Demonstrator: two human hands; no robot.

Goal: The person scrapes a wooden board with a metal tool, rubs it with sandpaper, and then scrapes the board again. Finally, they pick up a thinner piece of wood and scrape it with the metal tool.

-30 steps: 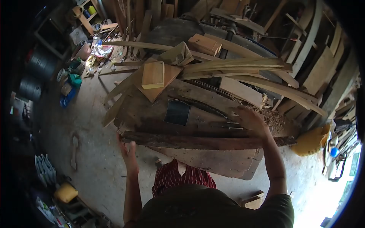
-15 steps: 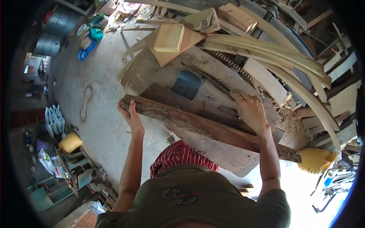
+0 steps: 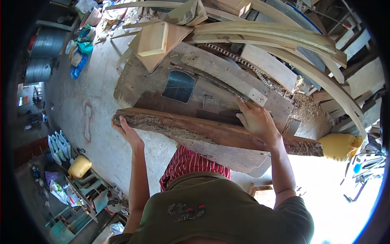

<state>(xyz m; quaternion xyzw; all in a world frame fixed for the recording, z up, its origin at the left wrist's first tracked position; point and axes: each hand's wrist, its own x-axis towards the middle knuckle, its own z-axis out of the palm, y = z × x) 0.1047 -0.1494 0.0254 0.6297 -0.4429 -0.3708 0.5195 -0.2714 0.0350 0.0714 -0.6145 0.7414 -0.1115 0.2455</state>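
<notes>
A long rough-edged wooden plank [image 3: 191,129] lies crosswise in front of me, bark-like along its near face. My left hand [image 3: 129,133] grips its left end, thumb on the near face and fingers wrapped below. Toward the right end, my right hand [image 3: 258,123] reaches over the plank with thumb and forefinger spread apart. Its fingertips are over the worktable [image 3: 140,87], near a narrow curved strip [image 3: 219,84]. A dark rectangular plate [image 3: 178,86] is on the table beyond the plank.
Curved wooden strips [image 3: 268,32] are stacked at the back right. A light wood block [image 3: 152,38] rests on a board at the table's far left corner. Shavings [image 3: 310,110] and a yellow container [image 3: 340,146] are on the right. Metal drums [image 3: 46,42] stand far left.
The plank has tilted closer to level, its right end rising in view. My right hand has drawn slightly left, and the small dark tool beside it is out of sight. The view has shifted.
</notes>
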